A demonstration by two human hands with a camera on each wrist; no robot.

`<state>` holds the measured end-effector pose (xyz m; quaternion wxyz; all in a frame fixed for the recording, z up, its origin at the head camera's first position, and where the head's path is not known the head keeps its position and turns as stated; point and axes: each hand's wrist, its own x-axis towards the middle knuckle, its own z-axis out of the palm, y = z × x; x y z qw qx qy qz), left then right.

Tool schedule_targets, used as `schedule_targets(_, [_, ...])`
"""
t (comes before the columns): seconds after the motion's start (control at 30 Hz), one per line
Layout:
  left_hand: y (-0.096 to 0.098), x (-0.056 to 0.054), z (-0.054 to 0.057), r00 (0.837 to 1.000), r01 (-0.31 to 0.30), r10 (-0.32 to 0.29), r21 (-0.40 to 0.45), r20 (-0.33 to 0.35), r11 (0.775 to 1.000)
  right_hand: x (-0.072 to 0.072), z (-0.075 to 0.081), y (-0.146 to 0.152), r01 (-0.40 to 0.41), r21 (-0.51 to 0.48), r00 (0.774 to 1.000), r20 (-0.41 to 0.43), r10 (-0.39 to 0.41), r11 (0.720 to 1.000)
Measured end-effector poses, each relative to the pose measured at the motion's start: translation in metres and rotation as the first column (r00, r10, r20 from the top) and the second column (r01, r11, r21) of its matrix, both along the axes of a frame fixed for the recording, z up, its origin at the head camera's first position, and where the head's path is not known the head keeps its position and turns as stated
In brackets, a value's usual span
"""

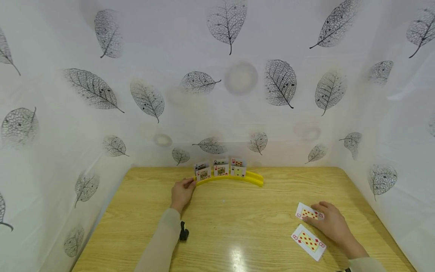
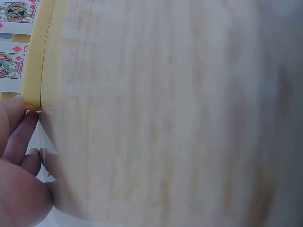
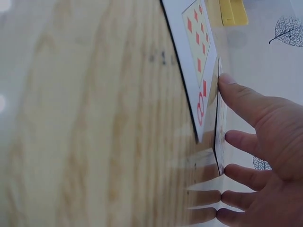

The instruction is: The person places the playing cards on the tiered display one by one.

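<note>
A curved yellow card holder (image 1: 253, 179) stands near the table's back edge, with several playing cards (image 1: 221, 170) upright in two rows. My left hand (image 1: 182, 194) is at the holder's left end, thumb and forefinger pinching its tip; in the left wrist view, two red face cards (image 2: 10, 65) stand just above the fingers. On the right, my right hand (image 1: 331, 223) reaches over a diamonds card (image 1: 307, 212) lying on the table. Its thumb touches one edge and its outstretched fingers touch the card's far side and the tabletop. Closer to me lies an eight of diamonds (image 1: 308, 242), apart from the hand.
A small black object (image 1: 184, 231) is beside the left forearm, partly hidden by the sleeve. The wood-grain table (image 1: 234, 215) is bordered at the back and sides by white sheeting (image 1: 217, 121) printed with dark leaves.
</note>
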<state>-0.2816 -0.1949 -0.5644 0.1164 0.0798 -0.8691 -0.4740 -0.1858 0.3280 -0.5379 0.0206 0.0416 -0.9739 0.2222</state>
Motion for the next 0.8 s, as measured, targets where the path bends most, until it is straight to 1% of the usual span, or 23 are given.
schedule_targets(0.13, [0.0002,0.0009,0.0011,1.0,-0.001,0.001,-0.001,-0.004,1.0,0.0013,0.0001,-0.0003,0.002,-0.011,1.0,0.007,-0.002,1.0])
schedule_targets(0.33, [0.0009,0.002,0.0029,1.0,-0.004,0.004,0.0,0.008,1.0,0.0023,0.0005,-0.0012,0.006,-0.019,1.0,0.013,-0.006,1.0])
schedule_targets(0.57, [0.0,0.0015,0.002,1.0,-0.005,0.005,-0.007,0.018,1.0,0.0011,0.0023,-0.0017,0.002,-0.02,1.0,0.009,-0.002,1.0])
schedule_targets(0.8, [-0.0001,0.001,0.0012,1.0,0.002,-0.002,-0.006,0.02,1.0,-0.0006,0.0038,0.0035,-0.021,-0.01,0.999,0.05,0.022,1.0])
